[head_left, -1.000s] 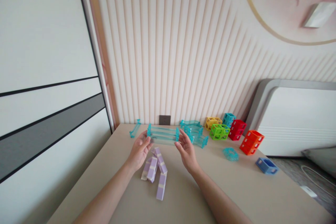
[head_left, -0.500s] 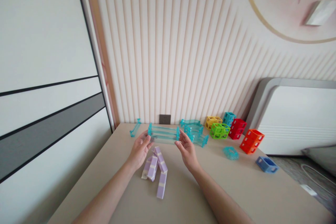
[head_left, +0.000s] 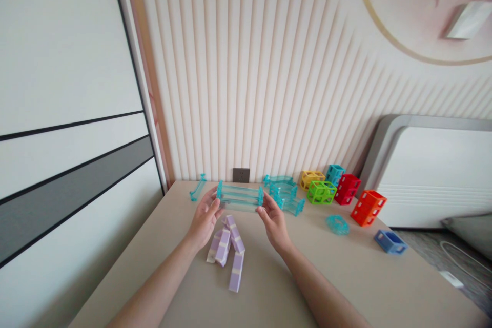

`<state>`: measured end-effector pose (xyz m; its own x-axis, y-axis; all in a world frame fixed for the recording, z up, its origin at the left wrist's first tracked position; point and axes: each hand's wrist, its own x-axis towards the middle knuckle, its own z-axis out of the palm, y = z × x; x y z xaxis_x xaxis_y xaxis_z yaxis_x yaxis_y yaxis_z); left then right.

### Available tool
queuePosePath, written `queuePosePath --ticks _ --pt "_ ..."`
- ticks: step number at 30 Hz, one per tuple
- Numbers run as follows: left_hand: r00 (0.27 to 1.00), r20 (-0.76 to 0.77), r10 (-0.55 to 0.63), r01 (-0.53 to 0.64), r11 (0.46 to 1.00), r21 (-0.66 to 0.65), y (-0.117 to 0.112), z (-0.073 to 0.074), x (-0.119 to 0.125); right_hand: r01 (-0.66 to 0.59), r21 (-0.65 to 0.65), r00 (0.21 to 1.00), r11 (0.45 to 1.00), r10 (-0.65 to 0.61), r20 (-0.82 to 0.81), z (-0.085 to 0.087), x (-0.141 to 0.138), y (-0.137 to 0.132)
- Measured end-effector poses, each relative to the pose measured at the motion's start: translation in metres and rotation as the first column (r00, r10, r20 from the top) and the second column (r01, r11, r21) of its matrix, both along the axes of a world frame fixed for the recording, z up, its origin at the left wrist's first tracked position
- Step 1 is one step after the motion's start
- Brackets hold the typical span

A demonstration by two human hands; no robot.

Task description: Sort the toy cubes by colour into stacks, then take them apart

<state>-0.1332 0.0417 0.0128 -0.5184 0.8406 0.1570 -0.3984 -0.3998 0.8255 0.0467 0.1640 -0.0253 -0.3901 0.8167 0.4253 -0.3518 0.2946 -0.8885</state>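
Note:
Between my two hands is a clear teal plastic frame, long bars joining two end plates. My left hand grips its left end, thumb in front. At the other end, my right hand is closed on the right plate in the same way. Below the frame, several small lilac-and-white boxes lie in a loose pile on the table. Their exact kind I cannot make out. Further teal curved pieces lie just behind my right hand.
A single teal bar lies at the back left. Along the right stand yellow, green, red, orange and blue open block frames. A teal ring-like piece lies near them. Behind is a ribbed wall with a socket.

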Motion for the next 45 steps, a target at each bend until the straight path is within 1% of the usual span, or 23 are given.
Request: queuePosePath --ticks 8,16,20,23,27,32,36,40,45 --pt "0.993 -0.072 0.096 -0.097 0.995 -0.010 0.001 -0.006 0.002 0.003 0.036 1.000 0.999 -0.003 0.001 0.002 0.001 -0.002" --pt "0.991 -0.109 0.075 -0.076 0.997 -0.005 0.002 -0.014 -0.001 0.001 0.031 1.000 1.000 -0.001 0.001 -0.002 0.000 -0.001" --pt "0.987 -0.136 0.079 -0.081 0.997 -0.004 0.002 -0.013 0.000 0.008 0.031 1.000 0.999 -0.008 0.003 -0.002 0.000 0.000" --pt "0.979 -0.170 0.111 -0.115 0.993 -0.015 0.000 -0.011 0.001 0.005 0.036 1.000 0.999 -0.005 0.002 -0.002 0.000 0.000" --pt "0.953 -0.260 0.153 -0.167 0.985 -0.033 -0.002 -0.009 0.004 -0.006 0.042 1.000 0.999 0.006 0.002 -0.002 -0.001 -0.001" --pt "0.922 -0.357 0.149 -0.166 0.986 -0.018 -0.001 -0.013 0.003 0.001 0.048 1.000 0.999 -0.001 0.012 -0.002 -0.001 -0.003" --pt "0.914 -0.381 0.141 -0.160 0.987 -0.020 0.001 -0.015 0.002 0.009 0.047 1.000 0.999 -0.009 0.010 -0.003 -0.001 -0.002" --pt "0.911 -0.386 0.148 -0.174 0.984 -0.035 0.000 -0.015 0.002 -0.009 0.042 1.000 0.999 0.008 0.012 -0.006 -0.001 0.000" --pt "0.909 -0.388 0.150 -0.179 0.983 -0.038 0.000 -0.014 0.002 -0.004 0.041 0.999 0.999 0.002 0.041 -0.008 -0.001 0.001"
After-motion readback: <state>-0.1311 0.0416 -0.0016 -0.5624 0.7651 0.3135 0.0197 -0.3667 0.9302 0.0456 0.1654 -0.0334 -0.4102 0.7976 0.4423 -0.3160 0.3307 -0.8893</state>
